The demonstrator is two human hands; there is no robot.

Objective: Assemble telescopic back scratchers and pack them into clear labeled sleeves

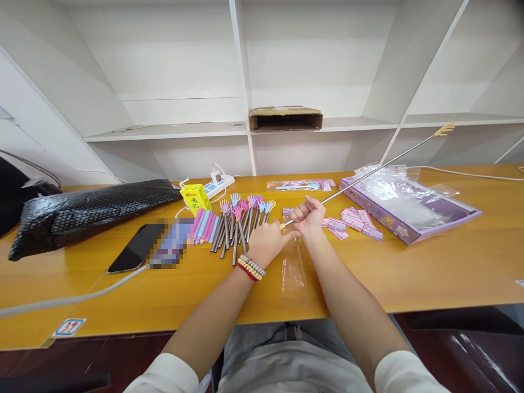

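A long metal rod (380,166) with a yellow hand-shaped tip (445,129) slants up to the right. My right hand (309,217) is closed round its lower part. My left hand (268,241) is closed round the yellow end just below, close to my right hand. To the left lie several metal tubes (234,240) topped with small coloured hand shapes, beside a stack of pink, blue and purple handles (204,226). A clear plastic bag (293,273) lies flat under my hands. Small pink-purple cards (352,219) are scattered right of my right hand.
A purple open box (403,236) holding clear bags stands right. Behind are a wrapped packet (301,185), a yellow carton (195,197) and a power strip (220,186). Left lie a phone (137,248), a cable and a black bubble-wrap bag (90,210). A cardboard box (285,120) sits on the shelf.
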